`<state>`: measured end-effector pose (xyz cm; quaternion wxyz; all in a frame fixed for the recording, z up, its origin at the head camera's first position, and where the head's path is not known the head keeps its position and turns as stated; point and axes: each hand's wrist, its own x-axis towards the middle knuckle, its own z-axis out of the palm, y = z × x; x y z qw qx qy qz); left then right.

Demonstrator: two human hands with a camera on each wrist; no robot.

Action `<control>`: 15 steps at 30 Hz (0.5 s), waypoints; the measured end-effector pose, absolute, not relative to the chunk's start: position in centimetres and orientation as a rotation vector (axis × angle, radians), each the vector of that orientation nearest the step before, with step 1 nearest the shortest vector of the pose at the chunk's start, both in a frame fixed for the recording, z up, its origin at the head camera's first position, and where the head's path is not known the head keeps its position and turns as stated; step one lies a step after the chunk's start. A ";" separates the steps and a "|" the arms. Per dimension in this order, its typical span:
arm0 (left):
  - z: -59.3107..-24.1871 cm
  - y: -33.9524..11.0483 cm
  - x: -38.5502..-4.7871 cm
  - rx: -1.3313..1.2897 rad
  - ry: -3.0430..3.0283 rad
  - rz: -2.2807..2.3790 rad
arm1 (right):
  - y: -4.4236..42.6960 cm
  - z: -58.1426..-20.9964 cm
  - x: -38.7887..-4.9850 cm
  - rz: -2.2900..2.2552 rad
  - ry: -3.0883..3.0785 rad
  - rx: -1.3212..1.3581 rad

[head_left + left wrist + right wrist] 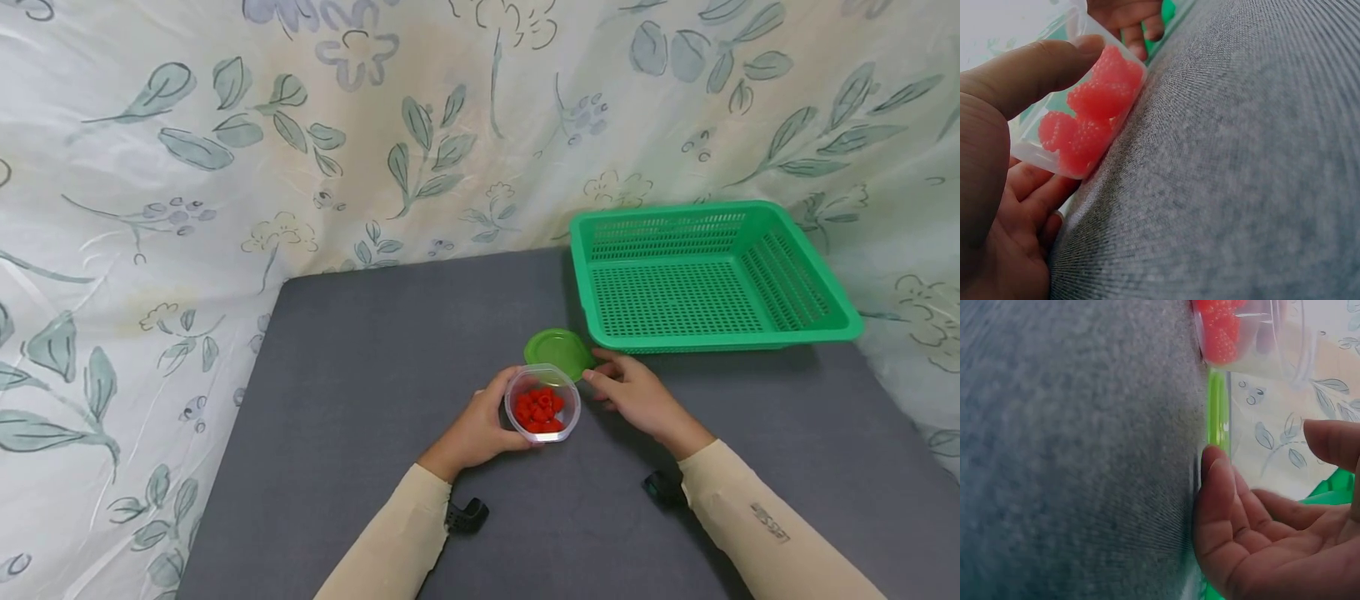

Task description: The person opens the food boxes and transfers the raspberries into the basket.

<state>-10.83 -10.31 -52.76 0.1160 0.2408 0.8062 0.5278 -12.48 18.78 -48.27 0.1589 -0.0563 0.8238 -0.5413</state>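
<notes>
My left hand (483, 429) grips a clear plastic container (513, 387) by its side, its thumb on the near wall and its fingers round the far one. Several red raspberries (538, 410) lie inside the container, which has no lid on it. Just behind it, a round green lid (555, 350) lies flat on the table. My right hand (630, 392) is at the right edge of this lid. In the right wrist view its fingertips (1215, 456) touch the lid's edge, while the thumb (1332, 440) stands apart from it.
A large green plastic basket (720, 343) stands at the back right, close behind the right hand. The table (360, 375) is covered in dark grey cloth. A flower-patterned sheet (300, 208) hangs behind the table and along its left side.
</notes>
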 end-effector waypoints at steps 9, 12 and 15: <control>-52.6 -10.3 -10.8 0.683 2.362 1.548 | 18.8 -47.9 -11.9 -1.614 2.398 -0.277; -52.6 -10.3 -10.7 0.685 2.362 1.544 | 18.5 -47.9 -11.8 -1.605 2.443 -0.324; -52.7 -10.3 -10.7 0.697 2.364 1.545 | 18.2 -48.0 -11.6 -1.590 2.462 -0.402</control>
